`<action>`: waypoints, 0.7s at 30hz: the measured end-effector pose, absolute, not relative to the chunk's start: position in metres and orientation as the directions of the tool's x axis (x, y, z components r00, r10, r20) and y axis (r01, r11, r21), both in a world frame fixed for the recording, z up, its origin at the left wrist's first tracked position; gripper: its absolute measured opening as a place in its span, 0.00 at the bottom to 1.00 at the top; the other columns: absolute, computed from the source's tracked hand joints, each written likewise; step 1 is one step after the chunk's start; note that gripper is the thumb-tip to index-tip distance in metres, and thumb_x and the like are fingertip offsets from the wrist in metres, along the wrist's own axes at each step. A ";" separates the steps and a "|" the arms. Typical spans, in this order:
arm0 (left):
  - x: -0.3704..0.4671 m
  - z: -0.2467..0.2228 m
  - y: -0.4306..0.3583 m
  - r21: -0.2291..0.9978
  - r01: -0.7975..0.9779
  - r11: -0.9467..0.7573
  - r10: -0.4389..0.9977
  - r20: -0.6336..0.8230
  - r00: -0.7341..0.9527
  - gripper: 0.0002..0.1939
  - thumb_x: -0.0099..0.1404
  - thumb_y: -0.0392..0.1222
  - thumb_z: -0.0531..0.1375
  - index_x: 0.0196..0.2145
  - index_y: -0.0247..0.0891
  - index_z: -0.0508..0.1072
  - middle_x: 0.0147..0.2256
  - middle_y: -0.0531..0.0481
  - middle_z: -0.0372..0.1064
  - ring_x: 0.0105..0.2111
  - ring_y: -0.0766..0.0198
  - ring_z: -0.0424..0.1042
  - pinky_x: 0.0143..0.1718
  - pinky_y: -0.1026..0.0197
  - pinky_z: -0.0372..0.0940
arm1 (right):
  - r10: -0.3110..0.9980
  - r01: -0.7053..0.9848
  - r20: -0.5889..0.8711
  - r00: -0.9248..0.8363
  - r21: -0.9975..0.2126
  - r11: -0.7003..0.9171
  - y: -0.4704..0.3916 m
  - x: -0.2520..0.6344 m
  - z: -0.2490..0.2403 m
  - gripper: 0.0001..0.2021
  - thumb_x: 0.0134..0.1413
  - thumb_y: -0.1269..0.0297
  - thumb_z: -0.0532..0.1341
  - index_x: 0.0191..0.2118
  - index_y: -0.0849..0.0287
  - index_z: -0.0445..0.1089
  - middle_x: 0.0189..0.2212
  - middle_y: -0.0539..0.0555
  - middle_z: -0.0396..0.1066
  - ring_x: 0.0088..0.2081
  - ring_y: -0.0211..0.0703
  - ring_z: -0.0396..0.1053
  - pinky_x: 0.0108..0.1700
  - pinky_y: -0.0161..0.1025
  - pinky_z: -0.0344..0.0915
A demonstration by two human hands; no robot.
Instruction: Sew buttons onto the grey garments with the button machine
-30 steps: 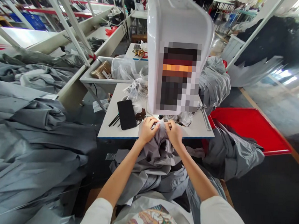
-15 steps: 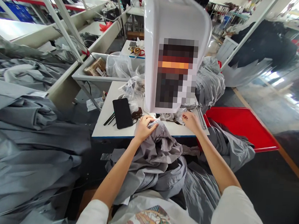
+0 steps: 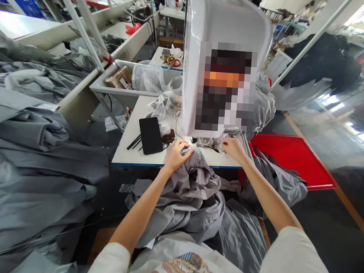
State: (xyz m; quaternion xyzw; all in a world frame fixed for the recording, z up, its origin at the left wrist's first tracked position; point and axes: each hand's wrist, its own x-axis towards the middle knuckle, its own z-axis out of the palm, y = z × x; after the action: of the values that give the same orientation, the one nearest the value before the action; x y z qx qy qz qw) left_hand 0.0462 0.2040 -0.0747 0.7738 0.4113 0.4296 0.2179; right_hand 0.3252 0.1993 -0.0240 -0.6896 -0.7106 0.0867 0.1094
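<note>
My left hand is closed on the edge of a grey garment at the front of the white table, thumb and fingers gripping the cloth. The rest of that garment hangs in folds over my lap. To the right, my right hand has its fingertips bunched at a clear plastic bag of small parts; anything in the fingers is too small to make out. Between and behind the hands stands a large white machine, its front partly pixelated. Small metal parts lie at its base.
Left of the machine lie a black tablet-like slab and thin black sticks. A trough with a brown packet and plastic bags stands behind. Grey cloth is heaped at far left. A red tray sits at right.
The view has shifted slightly, so the machine appears farther right. My left hand keeps its hold on the garment; the right fingers stay at the plastic bag and look more closed.
</note>
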 end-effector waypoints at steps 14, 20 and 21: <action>0.047 -0.077 0.204 0.690 0.444 -0.572 0.820 0.501 0.277 0.07 0.61 0.43 0.63 0.37 0.40 0.72 0.42 0.47 0.68 0.46 0.58 0.65 0.50 0.56 0.60 | 0.995 0.979 0.042 -0.092 -0.178 0.098 0.192 0.331 -0.029 0.10 0.54 0.74 0.57 0.34 0.64 0.77 0.37 0.57 0.73 0.37 0.42 0.69 0.40 0.32 0.61; 0.047 -0.076 0.204 0.694 0.448 -0.564 0.825 0.492 0.277 0.07 0.61 0.43 0.62 0.37 0.41 0.72 0.42 0.47 0.68 0.46 0.58 0.66 0.51 0.55 0.60 | 0.998 0.997 -0.024 -0.066 -0.047 0.065 0.192 0.321 -0.027 0.10 0.56 0.71 0.57 0.32 0.63 0.76 0.36 0.57 0.73 0.38 0.42 0.69 0.35 0.32 0.59; 0.047 -0.076 0.204 0.695 0.448 -0.563 0.826 0.490 0.278 0.07 0.61 0.43 0.62 0.37 0.41 0.72 0.42 0.48 0.68 0.46 0.58 0.66 0.51 0.55 0.60 | 0.998 0.997 -0.023 -0.057 -0.049 0.056 0.192 0.320 -0.027 0.09 0.56 0.70 0.57 0.32 0.63 0.76 0.36 0.57 0.73 0.37 0.42 0.69 0.35 0.32 0.58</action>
State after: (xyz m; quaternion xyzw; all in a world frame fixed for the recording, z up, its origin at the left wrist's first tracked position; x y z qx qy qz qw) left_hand 0.0468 0.2036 -0.0762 0.7693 0.4142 0.4354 0.2170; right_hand 0.3203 0.1921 -0.0267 -0.6864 -0.7267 0.0258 0.0084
